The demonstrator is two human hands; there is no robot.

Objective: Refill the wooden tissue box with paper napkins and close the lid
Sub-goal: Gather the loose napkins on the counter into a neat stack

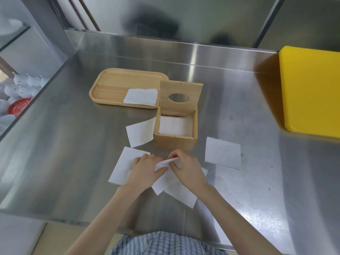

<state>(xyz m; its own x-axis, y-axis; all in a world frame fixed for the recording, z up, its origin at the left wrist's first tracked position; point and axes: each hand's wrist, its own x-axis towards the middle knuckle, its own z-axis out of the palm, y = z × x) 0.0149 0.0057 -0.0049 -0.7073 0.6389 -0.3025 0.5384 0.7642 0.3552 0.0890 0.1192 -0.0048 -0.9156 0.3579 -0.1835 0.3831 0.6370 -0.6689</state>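
Observation:
The wooden tissue box stands in the middle of the steel counter with its hinged lid raised upright, an oval hole in it. White napkins lie inside the box. Just in front of the box, my left hand and my right hand pinch the same white napkin between them, folding it. Loose napkins lie around: one left of the box, one under my left hand, one on the right, others below my hands.
A wooden tray behind and left of the box holds a stack of napkins. A yellow cutting board lies at the right. The counter's left edge drops to a shelf with white dishes and a red lid.

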